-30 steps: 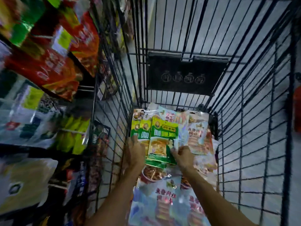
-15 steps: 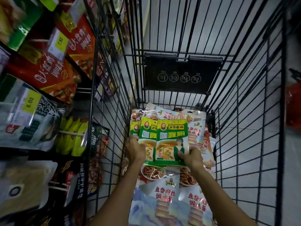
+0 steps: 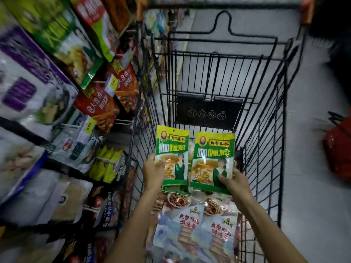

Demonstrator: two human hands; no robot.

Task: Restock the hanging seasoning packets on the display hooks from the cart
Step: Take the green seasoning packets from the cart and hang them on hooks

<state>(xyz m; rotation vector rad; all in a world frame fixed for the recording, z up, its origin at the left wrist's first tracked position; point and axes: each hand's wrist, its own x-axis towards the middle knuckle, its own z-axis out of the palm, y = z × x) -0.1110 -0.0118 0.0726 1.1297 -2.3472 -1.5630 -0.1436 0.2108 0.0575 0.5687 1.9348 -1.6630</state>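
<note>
Over the cart (image 3: 209, 111), left hand (image 3: 153, 174) fingers pinching left packet (image 3: 172, 147), right hand (image 3: 236, 180) fingers pinching right packet (image 3: 213, 150), both at lower edges

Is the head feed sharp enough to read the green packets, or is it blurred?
Head view, centre: left green packet and right green packet are sharp, print readable. Head view, left edge: shelf packets smeared by motion blur. Head view overall: dim, cart wires bowed by the wide lens.
</note>
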